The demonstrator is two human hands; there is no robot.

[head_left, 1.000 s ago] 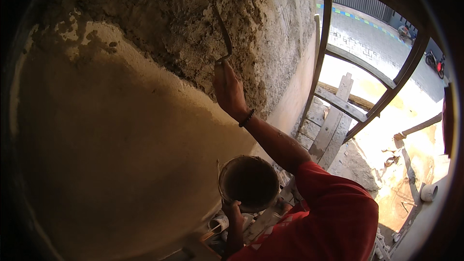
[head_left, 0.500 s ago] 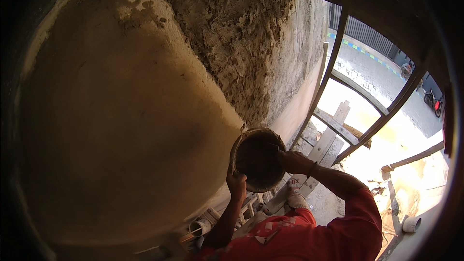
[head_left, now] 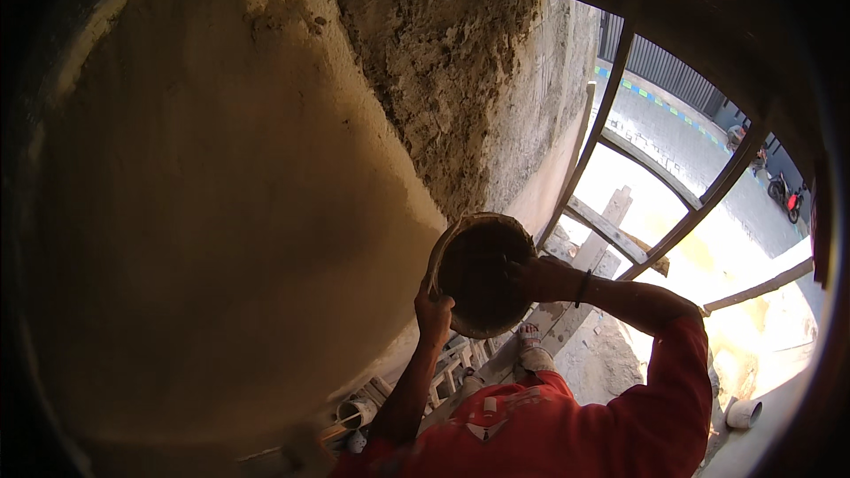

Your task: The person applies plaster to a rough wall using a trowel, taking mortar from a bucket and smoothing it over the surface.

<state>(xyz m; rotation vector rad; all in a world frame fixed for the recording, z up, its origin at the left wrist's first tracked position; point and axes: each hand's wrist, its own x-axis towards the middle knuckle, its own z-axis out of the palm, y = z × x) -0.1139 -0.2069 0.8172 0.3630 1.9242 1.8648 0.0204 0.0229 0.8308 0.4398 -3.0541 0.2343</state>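
A round pan (head_left: 478, 274) is held up in front of the wall (head_left: 221, 239), just below the spot where smooth plaster meets the rough coat (head_left: 443, 62). The pan is tilted so that its dark inside is turned toward the camera; its rim is thin, pale and crusted with dried mortar, and the hollow is shaded, so its contents cannot be made out.

The left hand (head_left: 434, 312) is set under the pan's lower left rim, and its fingers are curled up against the outer wall of the pan. The right hand (head_left: 529, 279) is placed over the right rim and into the hollow; its fingers seem bent around something inside, but whether they are closed on a tool cannot be told in the shadow. A dark band (head_left: 582, 288) is worn on the right wrist, and red sleeves (head_left: 673, 381) cover the arms.

The smooth plaster is tan and even, while the rough coat above it is grey-brown and lumpy. To the right, scaffold poles (head_left: 611, 133) and a plank (head_left: 584, 274) are seen against sunlit ground (head_left: 761, 319). A foot (head_left: 531, 350) is visible below the pan, and a parked motorbike (head_left: 784, 195) stands far off on the paved road.
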